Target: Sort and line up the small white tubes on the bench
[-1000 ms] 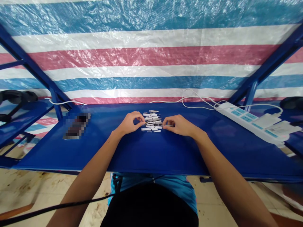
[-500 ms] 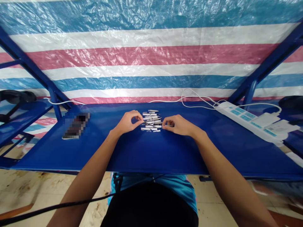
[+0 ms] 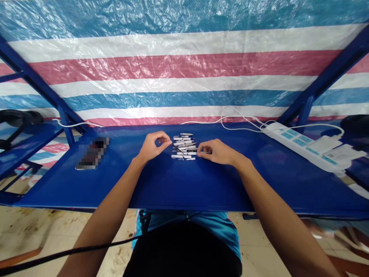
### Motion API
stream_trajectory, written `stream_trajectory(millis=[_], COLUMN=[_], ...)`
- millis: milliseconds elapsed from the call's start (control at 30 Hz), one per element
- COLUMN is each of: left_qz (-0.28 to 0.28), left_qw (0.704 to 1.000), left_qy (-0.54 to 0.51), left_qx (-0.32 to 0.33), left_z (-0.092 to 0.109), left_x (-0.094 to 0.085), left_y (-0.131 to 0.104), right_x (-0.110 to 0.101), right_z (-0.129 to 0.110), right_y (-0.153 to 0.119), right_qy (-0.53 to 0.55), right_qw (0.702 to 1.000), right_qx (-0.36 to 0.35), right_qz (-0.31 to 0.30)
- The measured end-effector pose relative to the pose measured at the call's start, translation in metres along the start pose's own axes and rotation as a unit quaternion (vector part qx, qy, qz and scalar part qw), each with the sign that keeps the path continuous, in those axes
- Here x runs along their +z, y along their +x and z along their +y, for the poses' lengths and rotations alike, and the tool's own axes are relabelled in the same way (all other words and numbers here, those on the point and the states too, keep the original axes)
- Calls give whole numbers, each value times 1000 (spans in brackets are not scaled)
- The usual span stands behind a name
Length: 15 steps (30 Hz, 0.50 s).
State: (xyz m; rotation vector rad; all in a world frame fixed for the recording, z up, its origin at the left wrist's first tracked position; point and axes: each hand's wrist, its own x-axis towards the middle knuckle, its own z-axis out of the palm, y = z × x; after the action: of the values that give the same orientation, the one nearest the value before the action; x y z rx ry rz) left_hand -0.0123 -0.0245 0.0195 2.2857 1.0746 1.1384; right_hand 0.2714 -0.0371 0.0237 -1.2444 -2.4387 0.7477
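Observation:
Several white and grey pens (image 3: pixel 185 143) lie roughly side by side in a stack on the blue table (image 3: pixel 178 184). At their left, my left hand (image 3: pixel 158 145) pinches the end of a thin dark stick (image 3: pixel 177 148), which slants down to the right over the pens. My right hand (image 3: pixel 215 151) rests at the right end of the pile with thumb and forefinger pressed together near a pen; what lies between those fingertips is too small to make out.
A pixelated phone-like object (image 3: pixel 92 154) lies at the left. At the right is a white power strip (image 3: pixel 305 146) with chargers and white cables (image 3: pixel 245 116). Blue metal bars and a striped sheet (image 3: pixel 184 65) stand behind.
My left hand has moved slightly left and up with the dark stick, whose near end now sits farther from the pens. My right hand has hardly moved.

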Motion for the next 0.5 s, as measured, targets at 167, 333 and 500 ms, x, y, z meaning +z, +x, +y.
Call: stream_trajectory(millis=[167,333,500], left_qz=[26,35,24], left_qw=[999,999,998], left_qy=[-5,-20,-35], left_qx=[-17,-28,-41], left_z=[-1,-2,0], left_x=[1,3,3], left_y=[0,1,0], right_x=[0,0,-1], right_z=[0,-2,-4], right_y=[1,1,0], right_qy=[3,-1,-5], right_qw=[1000,1000,1000], right_qx=[4,14,16], right_qz=[-2,-6,-2])
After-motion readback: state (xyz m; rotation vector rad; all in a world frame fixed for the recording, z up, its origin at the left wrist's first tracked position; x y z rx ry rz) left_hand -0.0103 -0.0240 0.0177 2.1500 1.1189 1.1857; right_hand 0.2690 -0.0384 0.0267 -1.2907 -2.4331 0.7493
